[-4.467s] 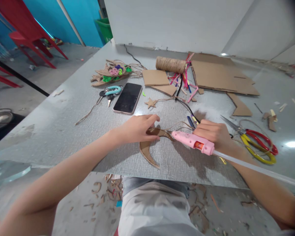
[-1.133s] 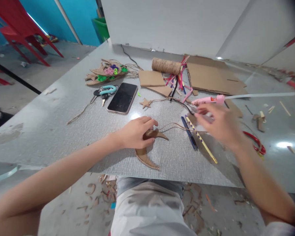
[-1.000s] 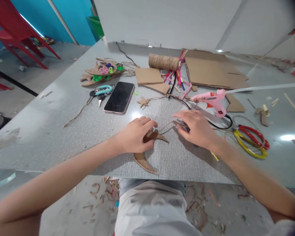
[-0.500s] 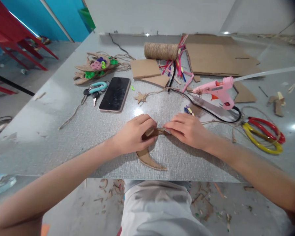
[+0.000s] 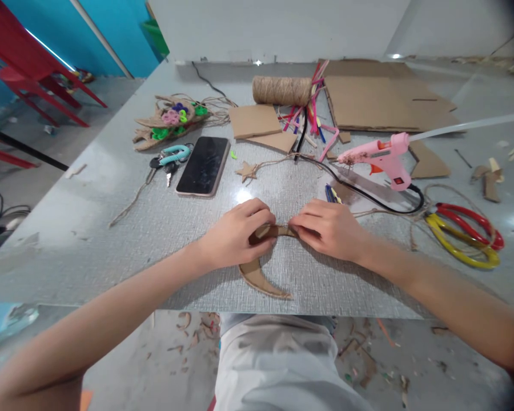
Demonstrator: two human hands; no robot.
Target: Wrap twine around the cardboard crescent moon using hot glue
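Note:
A cardboard crescent (image 5: pixel 259 279), with jute twine along its outer edge, lies near the table's front edge. My left hand (image 5: pixel 242 234) is closed on its upper curve, covering part of it. My right hand (image 5: pixel 328 228) is closed at the crescent's upper tip, its fingertips pinching the twine against the edge; the fingers hide the exact grip. From behind that hand a length of twine (image 5: pixel 370 214) runs right. Beyond my hands lie a cardboard star (image 5: pixel 247 171) tied to twine and a pink glue gun (image 5: pixel 381 157).
Red-and-yellow-handled pliers (image 5: pixel 466 237) lie at right, twine looped around them. A phone (image 5: pixel 203 165), keys (image 5: pixel 168 171) and a flower-decorated piece (image 5: pixel 171 120) sit at left. Farther back are a twine spool (image 5: pixel 281 90), pipe cleaners (image 5: pixel 312 117) and cardboard sheets (image 5: pixel 368 94). The black cord (image 5: pixel 360 193) crosses the middle.
My right fingertips have shifted slightly along the crescent's upper tip, uncovering more of its narrow end. My left hand keeps its hold. The whole view has moved a little.

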